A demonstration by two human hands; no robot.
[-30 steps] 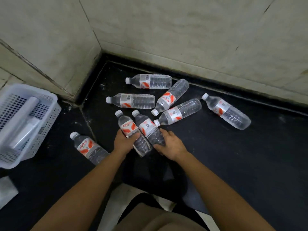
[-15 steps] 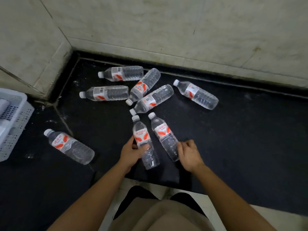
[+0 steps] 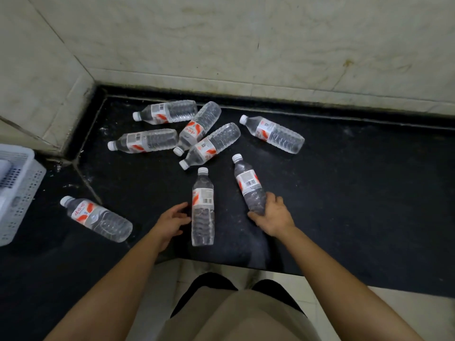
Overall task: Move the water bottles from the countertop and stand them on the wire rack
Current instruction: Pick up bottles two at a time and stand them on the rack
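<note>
The right hand (image 3: 273,217) is curled round the ribbed lower body of a clear plastic water bottle (image 3: 247,183) with a white cap and a red-and-white label. Its cap points away from the person and slightly left. The left hand (image 3: 172,222) holds nothing, with fingers loose and spread just beside a second bottle (image 3: 203,207) of the same kind. That one lies flat near the front edge of the black stone countertop (image 3: 344,193), cap away from the person. Whether the fingertips actually touch its side is hard to tell from this angle. A third bottle (image 3: 98,217) lies on its side well apart at the lower left, its cap toward the white perforated plastic basket (image 3: 27,190) at the frame's left edge. Five more lie flat in the corner below the cream marble wall (image 3: 246,45). There the rear bottle (image 3: 167,112) and the left bottle (image 3: 145,141) have their caps pointing left. Two diagonal bottles (image 3: 199,126) lie side by side, touching, caps toward the person. The right-hand bottle (image 3: 275,134) lies apart from them.
</note>
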